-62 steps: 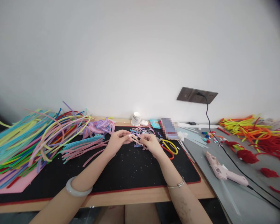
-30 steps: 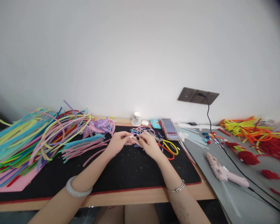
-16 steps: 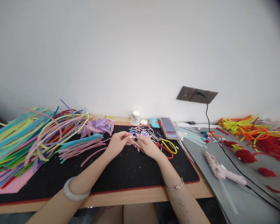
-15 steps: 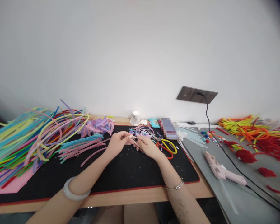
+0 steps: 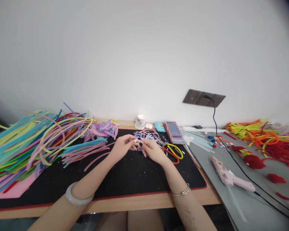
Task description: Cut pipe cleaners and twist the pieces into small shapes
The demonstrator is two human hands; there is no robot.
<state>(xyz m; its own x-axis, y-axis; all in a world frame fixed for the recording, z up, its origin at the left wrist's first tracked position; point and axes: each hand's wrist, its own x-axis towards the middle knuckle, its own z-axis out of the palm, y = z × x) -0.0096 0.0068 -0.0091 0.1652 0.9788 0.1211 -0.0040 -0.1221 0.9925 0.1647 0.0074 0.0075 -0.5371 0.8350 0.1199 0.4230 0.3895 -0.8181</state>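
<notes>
Over the black mat [image 5: 125,179], my left hand [image 5: 123,147] and my right hand [image 5: 152,149] meet at the fingertips. Both are closed in a pinch on a short pink pipe cleaner [image 5: 139,141], mostly hidden by the fingers. Just behind the hands lies a pile of cut pipe cleaner pieces [image 5: 144,134], purple, pink and blue. Scissors [image 5: 174,150] with yellow and orange handles rest to the right of my right hand. Left of my left hand is a bundle of blue and pink pipe cleaners [image 5: 86,152], with bent purple and pink ones [image 5: 103,130] behind it.
Many long coloured pipe cleaners [image 5: 38,138] spread across the far left. A paper cup [image 5: 140,122] and a phone [image 5: 175,132] stand by the wall. On the grey board to the right lie a pink glue gun [image 5: 231,176], its cord, and red and yellow pipe cleaners [image 5: 279,141].
My fingers have shifted slightly around the pink pipe cleaner, and less of it shows between them. Both hands stay in about the same place.
</notes>
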